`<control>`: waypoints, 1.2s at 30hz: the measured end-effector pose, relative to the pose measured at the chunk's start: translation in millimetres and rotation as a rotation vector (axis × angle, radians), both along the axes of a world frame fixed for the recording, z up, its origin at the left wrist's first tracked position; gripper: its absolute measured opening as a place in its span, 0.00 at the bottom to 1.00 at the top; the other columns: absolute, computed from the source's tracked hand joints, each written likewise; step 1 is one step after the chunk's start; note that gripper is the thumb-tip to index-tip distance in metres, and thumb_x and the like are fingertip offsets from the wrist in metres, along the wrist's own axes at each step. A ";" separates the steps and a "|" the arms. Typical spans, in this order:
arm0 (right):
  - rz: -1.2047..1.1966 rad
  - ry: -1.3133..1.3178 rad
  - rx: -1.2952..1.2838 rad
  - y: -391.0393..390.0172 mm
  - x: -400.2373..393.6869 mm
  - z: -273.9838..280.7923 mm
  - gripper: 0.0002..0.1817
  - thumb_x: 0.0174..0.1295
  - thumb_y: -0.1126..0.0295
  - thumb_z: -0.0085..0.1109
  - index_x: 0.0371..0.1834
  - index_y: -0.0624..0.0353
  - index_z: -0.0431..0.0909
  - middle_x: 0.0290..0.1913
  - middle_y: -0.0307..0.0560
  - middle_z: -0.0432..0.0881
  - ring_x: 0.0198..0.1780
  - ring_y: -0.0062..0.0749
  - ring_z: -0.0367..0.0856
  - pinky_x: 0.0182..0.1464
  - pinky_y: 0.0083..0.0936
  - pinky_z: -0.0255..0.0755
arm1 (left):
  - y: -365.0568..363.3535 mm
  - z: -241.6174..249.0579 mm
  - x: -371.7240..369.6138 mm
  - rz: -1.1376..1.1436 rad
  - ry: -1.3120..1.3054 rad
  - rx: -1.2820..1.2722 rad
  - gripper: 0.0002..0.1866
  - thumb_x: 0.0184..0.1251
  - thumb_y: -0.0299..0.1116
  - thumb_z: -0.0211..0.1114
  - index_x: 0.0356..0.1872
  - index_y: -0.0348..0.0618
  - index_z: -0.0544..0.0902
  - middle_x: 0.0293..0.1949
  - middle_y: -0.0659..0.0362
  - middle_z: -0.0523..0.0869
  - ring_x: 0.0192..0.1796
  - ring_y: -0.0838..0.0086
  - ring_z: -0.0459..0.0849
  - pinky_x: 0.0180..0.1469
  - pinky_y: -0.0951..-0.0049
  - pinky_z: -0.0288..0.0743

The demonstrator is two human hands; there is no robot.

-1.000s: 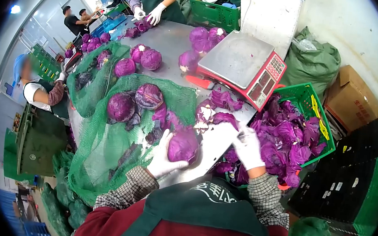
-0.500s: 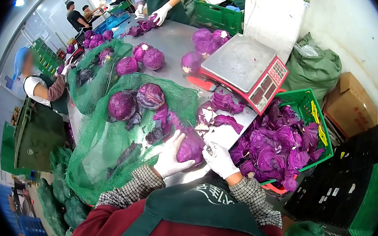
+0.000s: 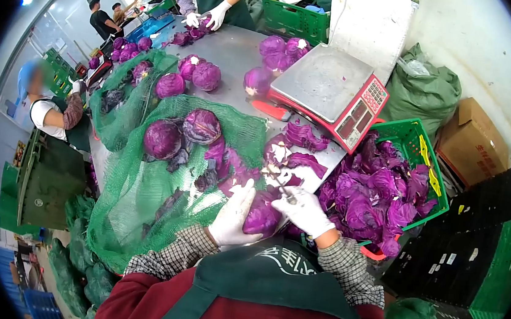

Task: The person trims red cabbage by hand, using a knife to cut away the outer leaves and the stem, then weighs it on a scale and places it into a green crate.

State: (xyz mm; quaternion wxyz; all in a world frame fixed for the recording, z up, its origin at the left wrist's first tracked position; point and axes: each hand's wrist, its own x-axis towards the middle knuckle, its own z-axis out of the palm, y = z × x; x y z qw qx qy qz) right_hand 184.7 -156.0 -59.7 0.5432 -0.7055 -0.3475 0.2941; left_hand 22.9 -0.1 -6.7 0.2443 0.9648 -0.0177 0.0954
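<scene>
My gloved left hand [image 3: 233, 216] is wrapped round the left side of a red cabbage [image 3: 263, 214], steadying it at the table's near edge. On the other side, my gloved right hand [image 3: 307, 212] grips a small knife [image 3: 286, 193], its blade only partly visible by the top of the cabbage. Cut leaves and pale stem pieces [image 3: 277, 154] lie just beyond. Two more red cabbages, one at the left [image 3: 162, 139] and one further back [image 3: 202, 126], rest on a green mesh sack [image 3: 135, 191] with dark loose leaves.
A red scale [image 3: 327, 86] stands on the metal table [image 3: 236, 56], an orange-red handled object [image 3: 271, 110] beside it. At right, a green crate [image 3: 445, 205] holds purple leaves [image 3: 365, 198]. Across the table, a co-worker's gloved hands [image 3: 217, 15] handle cabbage; another person [image 3: 57, 113] stands left.
My right hand has shifted slightly right and the knife has turned, its blade less visible above the cabbage. The cabbage has turned a little in my left hand.
</scene>
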 end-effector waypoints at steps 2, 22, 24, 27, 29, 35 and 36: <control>0.101 -0.145 -0.140 5.1 -6.8 15.8 0.25 0.60 0.57 0.61 0.48 0.71 0.76 0.42 0.50 0.81 0.45 0.33 0.79 0.49 0.26 0.72 | -4.9 3.8 1.7 -0.001 0.003 0.030 0.56 0.41 0.45 0.76 0.69 0.27 0.53 0.69 0.31 0.54 0.70 0.41 0.58 0.71 0.51 0.54; -0.135 -0.577 -0.235 -9.7 36.6 -27.1 0.14 0.54 0.65 0.52 0.40 0.61 0.78 0.36 0.58 0.80 0.41 0.55 0.79 0.46 0.44 0.72 | 2.6 -13.7 -25.4 0.100 -0.226 -0.120 0.49 0.44 0.44 0.72 0.65 0.29 0.59 0.66 0.34 0.61 0.70 0.43 0.59 0.73 0.52 0.51; -0.273 -0.553 -0.351 -28.6 40.1 -43.9 0.15 0.56 0.61 0.53 0.39 0.60 0.77 0.28 0.61 0.81 0.34 0.60 0.81 0.39 0.49 0.74 | 3.3 -13.2 -30.2 0.169 -0.178 -0.150 0.49 0.46 0.45 0.72 0.66 0.27 0.58 0.68 0.35 0.58 0.73 0.46 0.55 0.74 0.56 0.49; -0.368 -0.611 -0.370 -69.8 58.1 -54.9 0.08 0.54 0.72 0.53 0.35 0.64 0.76 0.33 0.58 0.81 0.37 0.50 0.82 0.42 0.38 0.75 | 14.2 -24.8 -30.1 0.355 -0.046 -0.277 0.53 0.52 0.53 0.69 0.70 0.28 0.52 0.71 0.36 0.54 0.74 0.48 0.52 0.75 0.61 0.48; -0.414 -0.450 -0.122 -82.9 77.8 -76.6 0.11 0.53 0.79 0.55 0.41 0.66 0.74 0.40 0.50 0.78 0.44 0.37 0.81 0.46 0.27 0.74 | 19.4 -18.6 -29.7 0.483 0.048 -0.438 0.55 0.53 0.59 0.66 0.70 0.28 0.52 0.71 0.36 0.54 0.74 0.50 0.53 0.74 0.63 0.49; -0.117 -0.056 0.044 -3.3 -5.9 53.5 0.25 0.52 0.78 0.65 0.56 0.63 0.72 0.45 0.43 0.78 0.46 0.25 0.76 0.49 0.19 0.71 | 21.1 -26.2 -21.0 0.386 -0.024 -0.303 0.53 0.52 0.60 0.67 0.69 0.29 0.56 0.69 0.36 0.59 0.71 0.48 0.60 0.72 0.62 0.54; -0.051 0.083 0.096 10.2 -17.1 39.2 0.25 0.53 0.76 0.65 0.57 0.63 0.72 0.46 0.44 0.77 0.45 0.26 0.77 0.49 0.20 0.71 | 16.1 -24.2 -18.5 0.397 -0.030 -0.254 0.53 0.52 0.60 0.67 0.69 0.29 0.57 0.69 0.36 0.60 0.71 0.48 0.60 0.72 0.62 0.55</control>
